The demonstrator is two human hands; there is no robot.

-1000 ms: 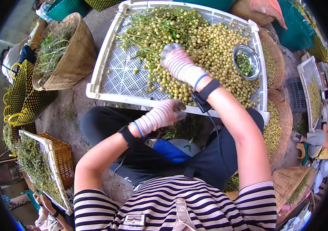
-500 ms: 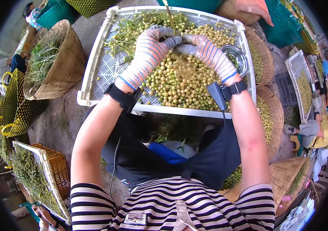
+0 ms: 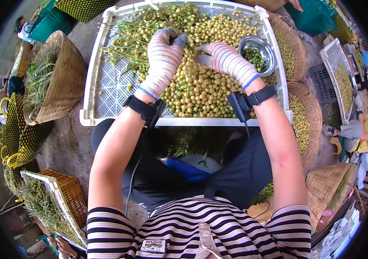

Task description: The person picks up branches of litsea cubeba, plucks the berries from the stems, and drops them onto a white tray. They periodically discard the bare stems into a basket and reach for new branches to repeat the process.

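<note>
My left hand (image 3: 165, 58), in a striped knit glove with grey fingertips, is closed in a pinch above the tray. A thin brown stem (image 3: 161, 15) runs up and left from its fingers; the grip itself is partly hidden. My right hand (image 3: 227, 62), gloved alike, is over the heap with its fingers apart and nothing visible in them. Below both hands lie many small round yellow-green fruits (image 3: 205, 97) in a white lattice tray (image 3: 106, 105). Fruits still on green stems (image 3: 130, 41) lie left of my left hand.
A metal bowl (image 3: 269, 43) with green fruits stands in the tray beside my right hand. Woven baskets (image 3: 65, 82) flank the tray, one with green stalks. At lower left is another loaded tray (image 3: 58, 196). Other people (image 3: 354, 134) sit at the edges.
My hands have come apart: the left moved slightly left with the stem, the right drew away from it and lower. The view has shifted, and more of the metal bowl shows.
</note>
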